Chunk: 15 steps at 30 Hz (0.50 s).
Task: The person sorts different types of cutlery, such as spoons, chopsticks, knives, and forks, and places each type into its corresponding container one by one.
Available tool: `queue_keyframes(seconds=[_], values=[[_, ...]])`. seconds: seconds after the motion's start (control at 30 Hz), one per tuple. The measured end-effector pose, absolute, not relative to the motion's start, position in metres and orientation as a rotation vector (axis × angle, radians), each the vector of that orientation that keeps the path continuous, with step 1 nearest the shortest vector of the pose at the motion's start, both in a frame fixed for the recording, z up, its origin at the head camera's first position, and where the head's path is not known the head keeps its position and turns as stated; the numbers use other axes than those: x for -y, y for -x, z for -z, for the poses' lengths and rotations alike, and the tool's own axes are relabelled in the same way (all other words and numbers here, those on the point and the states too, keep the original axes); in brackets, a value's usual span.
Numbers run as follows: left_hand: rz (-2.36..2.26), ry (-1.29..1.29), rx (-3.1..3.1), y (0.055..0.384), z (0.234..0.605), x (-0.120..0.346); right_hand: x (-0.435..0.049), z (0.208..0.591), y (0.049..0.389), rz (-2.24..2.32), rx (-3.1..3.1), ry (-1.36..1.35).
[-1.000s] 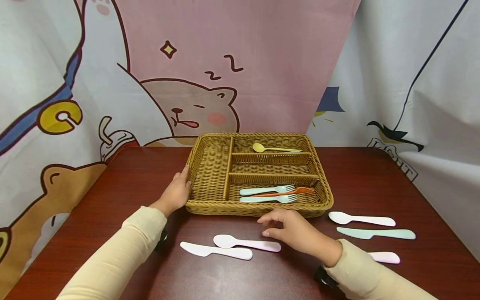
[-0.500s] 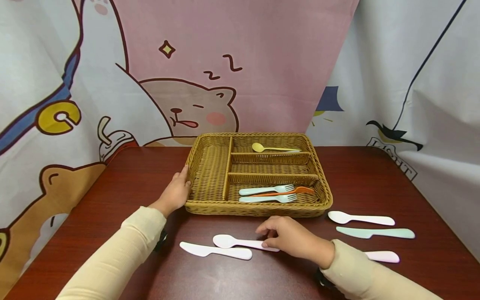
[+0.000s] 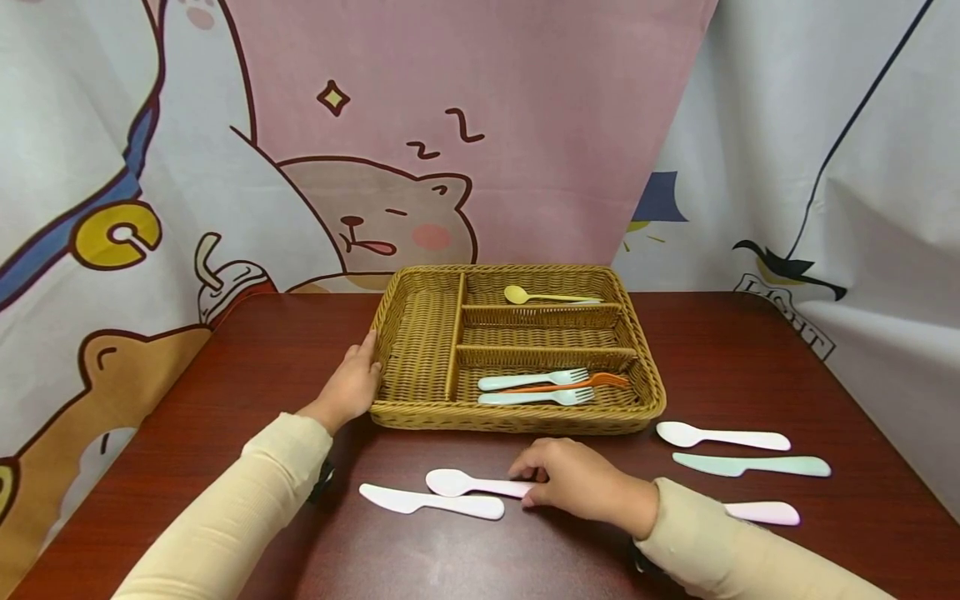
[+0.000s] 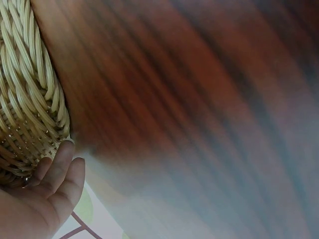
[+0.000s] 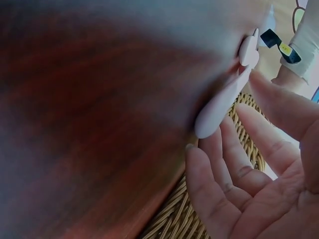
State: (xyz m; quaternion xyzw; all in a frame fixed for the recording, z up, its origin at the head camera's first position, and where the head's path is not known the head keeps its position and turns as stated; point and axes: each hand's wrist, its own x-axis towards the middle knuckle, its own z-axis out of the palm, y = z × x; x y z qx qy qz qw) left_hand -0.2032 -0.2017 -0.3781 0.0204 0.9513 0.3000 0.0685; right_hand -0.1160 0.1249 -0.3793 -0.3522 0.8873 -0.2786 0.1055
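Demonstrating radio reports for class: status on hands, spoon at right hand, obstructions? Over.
Left hand against left side of basket. Right hand holding pale pink spoon by its handle; spoon on table. White knife close beside spoon, contact unclear.

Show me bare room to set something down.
Bare: the left compartment and middle compartment of the basket; the tabletop left of the left hand, and right of the basket behind the white spoon. Crowded: front compartment, with three forks; around the right hand, pink spoon and white knife.

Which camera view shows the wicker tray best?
The head view: nearly the whole wicker tray shows, compartments included. The left wrist camera shows only a woven part by the left hand; the right wrist camera, woven patches behind the right hand.
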Motion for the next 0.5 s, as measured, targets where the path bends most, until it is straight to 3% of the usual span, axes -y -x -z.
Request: queue_keyframes(seconds=[0.5], values=[[-0.891,-0.08,-2.865,0.2034,0.3783,0.202,-0.1201,0.3803,0.1128,0.684,-2.68,1.06]])
